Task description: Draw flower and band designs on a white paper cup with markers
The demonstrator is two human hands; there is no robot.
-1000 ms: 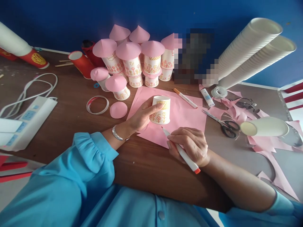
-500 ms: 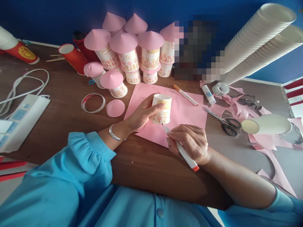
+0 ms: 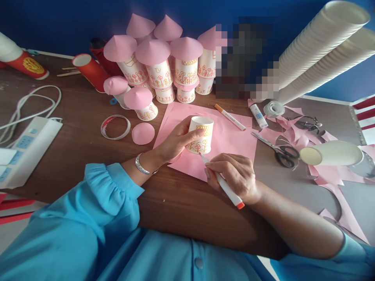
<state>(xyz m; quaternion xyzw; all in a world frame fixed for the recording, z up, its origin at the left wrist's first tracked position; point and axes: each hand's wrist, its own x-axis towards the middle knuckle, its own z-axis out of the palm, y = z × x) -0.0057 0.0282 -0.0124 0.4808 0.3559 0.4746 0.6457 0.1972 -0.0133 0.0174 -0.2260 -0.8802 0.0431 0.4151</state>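
My left hand [image 3: 178, 139] is closed round a white paper cup [image 3: 206, 142], thumb across its front. Yellow lattice and orange-red flowers are drawn on the cup's side. In my right hand [image 3: 234, 175] is a white marker pen [image 3: 230, 192] with an orange end, held like a pencil. Its tip is at the lower edge of the cup; whether it touches I cannot tell. Beneath the cup lies a pink sheet of paper [image 3: 231, 142]. A second marker [image 3: 230, 117] with an orange cap rests on that sheet's far right part.
Paper-cup towers with pink cone roofs [image 3: 152, 52] stand behind. Scissors [image 3: 277, 149], a glue tube [image 3: 258, 116], pink scraps [image 3: 295, 134] and a lying paper cup [image 3: 336, 153] are at right, below tall cup stacks [image 3: 316, 48]. Left are a tape ring [image 3: 115, 127], pink disc [image 3: 143, 134] and power strip [image 3: 31, 150].
The marker in my right hand has shifted slightly left along the cup's lower edge. My left hand and the cup have barely moved.
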